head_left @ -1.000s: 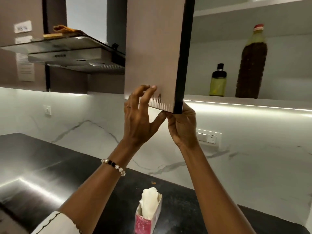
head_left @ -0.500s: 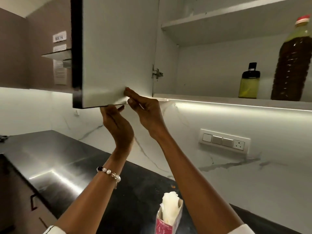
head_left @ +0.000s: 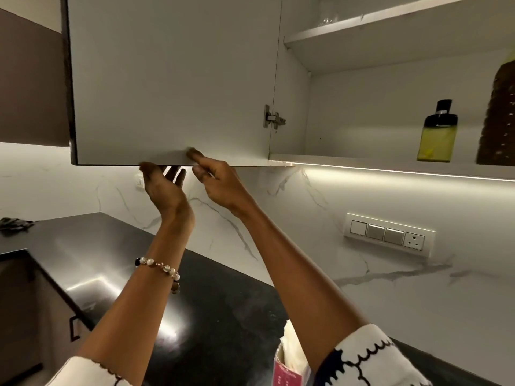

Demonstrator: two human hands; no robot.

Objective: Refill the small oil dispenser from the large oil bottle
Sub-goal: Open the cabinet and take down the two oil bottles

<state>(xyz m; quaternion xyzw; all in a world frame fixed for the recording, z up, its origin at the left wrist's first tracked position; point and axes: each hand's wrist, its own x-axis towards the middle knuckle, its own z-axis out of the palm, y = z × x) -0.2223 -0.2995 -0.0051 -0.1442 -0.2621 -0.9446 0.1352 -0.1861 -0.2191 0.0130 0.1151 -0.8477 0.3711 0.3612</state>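
I see the cabinet door [head_left: 172,79] swung wide above the black table [head_left: 223,302]. The large oil bottle [head_left: 498,112] and small oil dispenser [head_left: 437,132] stand just beside each other on the lower shelf [head_left: 390,165]. My right hand [head_left: 220,182] pinches the door's bottom edge; my left hand [head_left: 164,185] touches it, fingers relaxed.
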